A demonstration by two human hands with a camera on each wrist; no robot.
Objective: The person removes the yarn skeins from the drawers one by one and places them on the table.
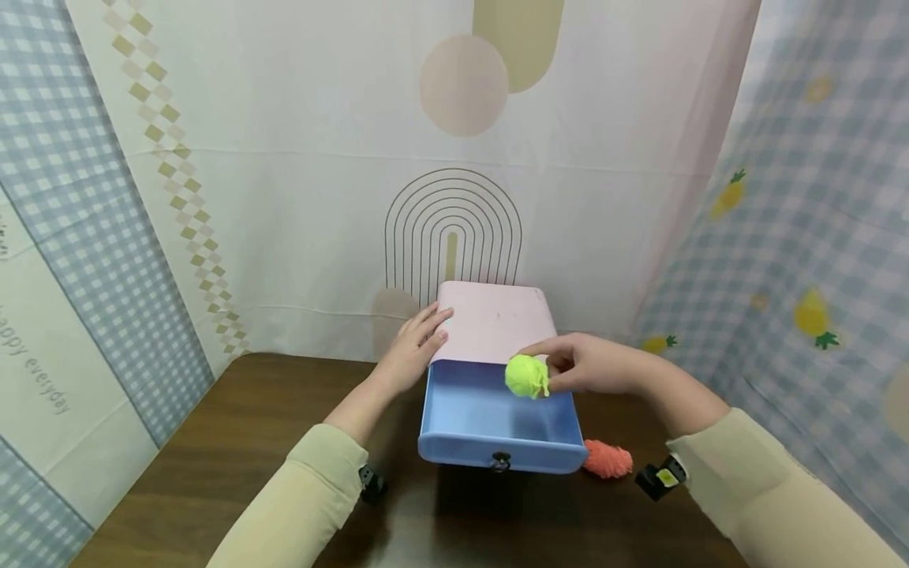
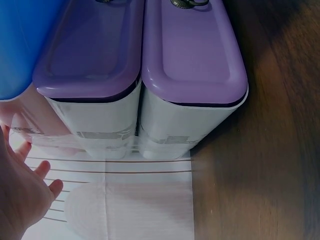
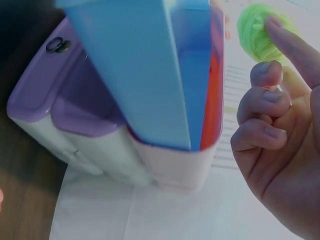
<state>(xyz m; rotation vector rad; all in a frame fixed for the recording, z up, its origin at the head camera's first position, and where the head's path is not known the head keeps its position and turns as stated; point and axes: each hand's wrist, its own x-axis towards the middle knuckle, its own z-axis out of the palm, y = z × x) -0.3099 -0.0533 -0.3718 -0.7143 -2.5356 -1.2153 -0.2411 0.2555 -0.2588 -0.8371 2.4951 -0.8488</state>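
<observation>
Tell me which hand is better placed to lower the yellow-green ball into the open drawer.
Probably the right hand: it pinches the yellow-green ball above the open blue drawer, while the left hand rests against the pink casing.

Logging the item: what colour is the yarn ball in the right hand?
The yarn ball is bright yellow-green, clearest in the head view.

Head view high, wrist views close
</observation>
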